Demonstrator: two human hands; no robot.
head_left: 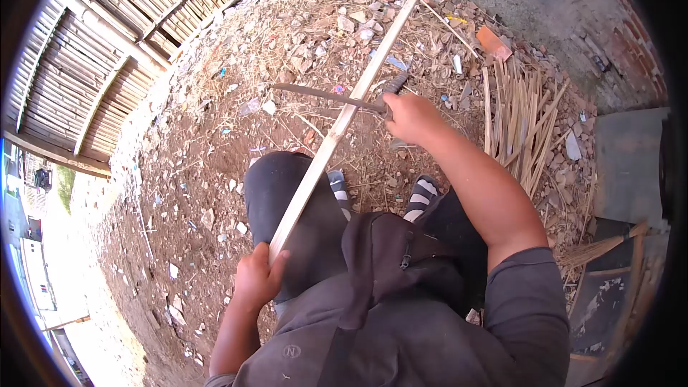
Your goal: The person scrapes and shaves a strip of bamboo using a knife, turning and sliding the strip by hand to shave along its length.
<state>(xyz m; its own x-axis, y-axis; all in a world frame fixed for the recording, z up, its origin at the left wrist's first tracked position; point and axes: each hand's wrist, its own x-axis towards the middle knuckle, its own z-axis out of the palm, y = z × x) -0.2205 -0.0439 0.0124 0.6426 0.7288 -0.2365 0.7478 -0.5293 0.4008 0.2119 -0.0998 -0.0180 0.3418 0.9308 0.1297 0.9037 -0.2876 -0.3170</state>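
Note:
A long pale split bamboo strip (309, 175) slants from my lap up and away to the right, passing over my bent knee. Around its near end my left hand (258, 276) is closed, the thumb lying on top. My right hand (413, 120) grips a knife (315, 93) with a long, narrow, dark blade. The blade points left and crosses the strip above its middle; whether it is cutting into the strip I cannot tell. Just beyond the right fist is a dark ribbed bar (396, 83), and whether it belongs to the knife is unclear.
Split strips (527, 118) lie in a pile on the right. An orange brick (494, 42) sits behind them, near a wall (530, 0). Stones and litter cover the ground (193, 208). A bamboo-slat fence (107, 36) stands at the upper left; my sandalled feet (421, 197) are below.

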